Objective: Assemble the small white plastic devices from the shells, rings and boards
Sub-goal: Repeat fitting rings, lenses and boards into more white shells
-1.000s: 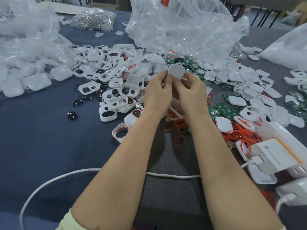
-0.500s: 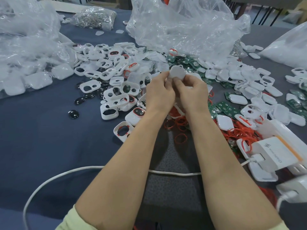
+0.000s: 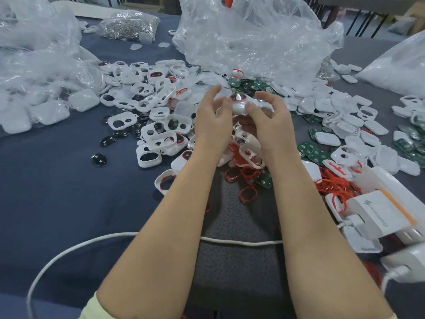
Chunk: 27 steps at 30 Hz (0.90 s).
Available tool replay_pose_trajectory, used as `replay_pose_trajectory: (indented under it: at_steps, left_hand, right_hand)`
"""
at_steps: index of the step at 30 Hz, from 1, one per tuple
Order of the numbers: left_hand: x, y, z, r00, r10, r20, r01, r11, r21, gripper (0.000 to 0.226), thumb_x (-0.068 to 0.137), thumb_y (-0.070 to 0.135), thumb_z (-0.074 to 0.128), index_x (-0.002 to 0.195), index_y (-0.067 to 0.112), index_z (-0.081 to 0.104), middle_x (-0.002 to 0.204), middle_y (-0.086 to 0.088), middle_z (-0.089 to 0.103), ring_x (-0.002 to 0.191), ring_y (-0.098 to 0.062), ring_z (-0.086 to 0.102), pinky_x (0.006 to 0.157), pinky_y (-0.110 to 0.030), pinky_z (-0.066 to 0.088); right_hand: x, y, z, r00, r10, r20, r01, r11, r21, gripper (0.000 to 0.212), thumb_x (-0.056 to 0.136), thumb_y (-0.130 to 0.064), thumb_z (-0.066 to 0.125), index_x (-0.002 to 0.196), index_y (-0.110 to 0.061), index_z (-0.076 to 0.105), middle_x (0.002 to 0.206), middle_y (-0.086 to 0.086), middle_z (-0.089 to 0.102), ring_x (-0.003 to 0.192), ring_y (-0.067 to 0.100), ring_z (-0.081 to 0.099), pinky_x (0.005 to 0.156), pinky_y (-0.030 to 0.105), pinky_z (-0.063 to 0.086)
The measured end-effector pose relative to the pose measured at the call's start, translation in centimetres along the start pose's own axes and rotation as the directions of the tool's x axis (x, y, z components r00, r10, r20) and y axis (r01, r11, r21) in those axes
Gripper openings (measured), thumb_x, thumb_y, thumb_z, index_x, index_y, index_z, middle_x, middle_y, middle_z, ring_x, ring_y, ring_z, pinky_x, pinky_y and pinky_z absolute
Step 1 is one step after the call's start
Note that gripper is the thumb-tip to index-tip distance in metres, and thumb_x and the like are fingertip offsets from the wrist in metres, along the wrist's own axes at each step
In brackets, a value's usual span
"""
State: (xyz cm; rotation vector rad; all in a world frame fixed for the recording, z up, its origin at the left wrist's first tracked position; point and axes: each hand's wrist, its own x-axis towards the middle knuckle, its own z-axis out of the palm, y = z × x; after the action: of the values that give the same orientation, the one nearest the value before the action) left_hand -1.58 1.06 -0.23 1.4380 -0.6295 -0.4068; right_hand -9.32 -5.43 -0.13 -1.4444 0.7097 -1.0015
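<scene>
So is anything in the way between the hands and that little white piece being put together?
Nothing visible. The right hand grips the white device, and the left hand touches its other end, above the heap of shells.

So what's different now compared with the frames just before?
The white device has been tipped from upright, so its dark windowed face points up. The left hand has lifted its fingers off, thumb still at its edge; the right hand keeps pinching it. Loose shells, red rings, green boards and charger lie as before.
</scene>
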Motion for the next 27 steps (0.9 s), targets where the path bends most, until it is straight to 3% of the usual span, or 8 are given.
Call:
replay_pose_trajectory:
  at_steps: [2, 5, 8, 13, 16, 19, 27]
  left_hand:
    - [0.06, 0.12, -0.11, 0.996, -0.087, -0.005, 0.086, 0.989, -0.119, 0.037, 0.099, 0.016, 0.051, 0.134, 0.003, 0.048, 0.122, -0.018, 0.062, 0.110, -0.025, 0.063, 0.095, -0.037, 0.053]
    - [-0.01, 0.35, -0.22, 0.995, -0.098, 0.010, 0.099, 0.984, -0.148, 0.029, 0.098, 0.017, 0.054, 0.119, -0.003, 0.058, 0.110, -0.021, 0.067, 0.103, -0.030, 0.066, 0.093, -0.039, 0.054]
    - [-0.08, 0.42, -0.32, 0.994, -0.108, 0.018, 0.109, 0.976, -0.188, 0.027, 0.098, 0.019, 0.056, 0.115, -0.001, 0.061, 0.110, -0.019, 0.068, 0.105, -0.028, 0.066, 0.091, -0.034, 0.055]
    - [-0.05, 0.42, -0.38, 0.994, -0.110, 0.003, 0.109, 0.975, -0.193, 0.027, 0.096, 0.022, 0.059, 0.112, 0.002, 0.063, 0.096, -0.010, 0.069, 0.091, -0.019, 0.066, 0.084, -0.028, 0.056]
    - [0.10, 0.48, -0.48, 0.998, -0.059, -0.010, 0.057, 0.985, -0.163, 0.016, 0.097, 0.018, 0.057, 0.103, 0.006, 0.065, 0.095, -0.011, 0.068, 0.093, -0.024, 0.065, 0.092, -0.040, 0.054]
    - [0.11, 0.48, -0.47, 1.000, -0.023, -0.018, 0.020, 0.990, -0.138, 0.009, 0.097, 0.016, 0.057, 0.098, 0.012, 0.064, 0.090, -0.005, 0.068, 0.088, -0.018, 0.062, 0.092, -0.041, 0.052]
    - [0.03, 0.22, -0.35, 1.000, 0.003, 0.029, 0.000, 0.994, -0.106, 0.012, 0.096, 0.019, 0.058, 0.104, 0.012, 0.064, 0.101, -0.013, 0.070, 0.099, -0.027, 0.067, 0.093, -0.042, 0.053]
  right_hand:
    - [0.04, -0.03, 0.10, 1.000, -0.021, 0.013, 0.022, 0.998, -0.053, 0.016, 0.091, -0.011, 0.060, 0.106, -0.017, 0.058, 0.087, 0.007, 0.069, 0.075, 0.017, 0.068, 0.067, 0.024, 0.054]
    - [-0.04, 0.06, 0.27, 0.998, -0.053, 0.033, 0.057, 0.988, -0.144, 0.009, 0.091, -0.015, 0.062, 0.100, -0.015, 0.062, 0.091, 0.007, 0.071, 0.080, 0.018, 0.069, 0.070, 0.027, 0.055]
    - [-0.11, 0.11, 0.33, 0.998, -0.057, 0.025, 0.060, 0.986, -0.154, 0.007, 0.091, -0.016, 0.061, 0.097, -0.017, 0.062, 0.082, 0.000, 0.070, 0.070, 0.008, 0.067, 0.066, 0.022, 0.054]
    - [-0.28, 0.14, 0.47, 0.997, -0.041, 0.066, 0.052, 0.982, -0.182, 0.005, 0.090, -0.018, 0.062, 0.095, -0.021, 0.062, 0.077, -0.002, 0.070, 0.069, 0.008, 0.064, 0.072, 0.034, 0.056]
    - [-0.38, 0.08, 0.56, 0.995, -0.044, 0.084, 0.060, 0.978, -0.199, 0.007, 0.089, -0.019, 0.062, 0.088, -0.026, 0.062, 0.074, -0.002, 0.069, 0.067, 0.009, 0.063, 0.073, 0.040, 0.056]
    - [-0.42, 0.05, 0.60, 0.995, -0.045, 0.087, 0.063, 0.977, -0.205, 0.007, 0.088, -0.019, 0.062, 0.087, -0.026, 0.062, 0.075, 0.001, 0.070, 0.068, 0.012, 0.063, 0.073, 0.043, 0.056]
    - [-0.35, -0.04, 0.47, 0.999, -0.009, 0.035, 0.014, 0.986, -0.164, 0.007, 0.090, -0.018, 0.061, 0.096, -0.019, 0.064, 0.078, 0.000, 0.070, 0.067, 0.010, 0.064, 0.069, 0.034, 0.055]
